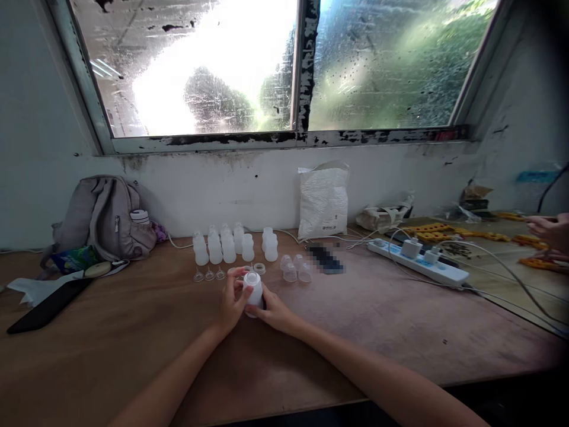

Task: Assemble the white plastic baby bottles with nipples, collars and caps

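Observation:
A small white plastic bottle stands on the wooden table, held between both hands. My left hand wraps its left side, thumb and fingers up by the open neck. From the right, my right hand grips the lower body. Behind it stand several more white bottles in a loose row. Clear nipples lie in front of them on the left, and clear caps lie to the right.
A grey backpack leans on the wall at left, a dark flat tablet in front of it. A white bag stands at the back. A power strip with cables lies right. Another person's hand shows at far right.

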Demonstrator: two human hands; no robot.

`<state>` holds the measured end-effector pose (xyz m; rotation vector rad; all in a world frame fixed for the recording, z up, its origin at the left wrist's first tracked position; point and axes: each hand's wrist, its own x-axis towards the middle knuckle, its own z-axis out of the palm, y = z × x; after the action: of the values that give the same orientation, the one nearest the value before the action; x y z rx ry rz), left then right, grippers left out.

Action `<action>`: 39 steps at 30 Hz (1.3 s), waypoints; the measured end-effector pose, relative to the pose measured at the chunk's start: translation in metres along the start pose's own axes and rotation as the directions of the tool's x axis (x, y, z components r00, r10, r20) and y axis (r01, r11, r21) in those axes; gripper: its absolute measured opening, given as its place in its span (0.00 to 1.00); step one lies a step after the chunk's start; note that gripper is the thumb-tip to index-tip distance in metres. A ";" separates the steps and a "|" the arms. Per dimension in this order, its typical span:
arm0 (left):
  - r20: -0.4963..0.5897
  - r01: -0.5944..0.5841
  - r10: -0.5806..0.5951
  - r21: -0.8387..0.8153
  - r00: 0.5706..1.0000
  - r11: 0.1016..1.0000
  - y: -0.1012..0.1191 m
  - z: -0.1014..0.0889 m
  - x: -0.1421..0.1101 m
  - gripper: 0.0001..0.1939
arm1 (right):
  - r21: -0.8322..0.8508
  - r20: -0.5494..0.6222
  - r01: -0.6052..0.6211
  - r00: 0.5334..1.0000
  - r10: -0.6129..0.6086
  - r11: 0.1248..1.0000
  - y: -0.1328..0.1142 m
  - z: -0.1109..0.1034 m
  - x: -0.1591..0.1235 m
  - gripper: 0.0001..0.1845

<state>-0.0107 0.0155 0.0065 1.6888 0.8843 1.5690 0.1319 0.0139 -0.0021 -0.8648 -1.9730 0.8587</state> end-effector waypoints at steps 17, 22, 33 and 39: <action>-0.063 0.052 -0.053 -0.028 0.997 0.998 0.008 0.003 -0.002 0.16 | 0.047 0.021 -0.027 0.999 0.026 0.999 0.004 -0.001 0.002 0.28; -0.137 0.058 -0.057 0.000 0.989 0.998 0.009 0.001 -0.003 0.14 | 0.041 0.041 -0.017 0.999 0.015 0.999 0.001 -0.002 0.002 0.28; -0.084 0.100 -0.102 -0.036 0.991 0.994 0.004 0.003 -0.001 0.17 | 0.103 0.000 -0.052 0.999 0.052 0.993 0.003 -0.005 0.002 0.28; 0.127 0.224 -0.208 -0.125 0.970 0.967 -0.003 0.006 0.000 0.21 | 0.333 -0.072 -0.048 0.994 0.076 0.942 0.008 -0.008 0.008 0.25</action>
<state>-0.0047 0.0173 0.0041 1.5130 0.8506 1.3430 0.1369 0.0266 -0.0021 -0.7543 -1.6719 1.1342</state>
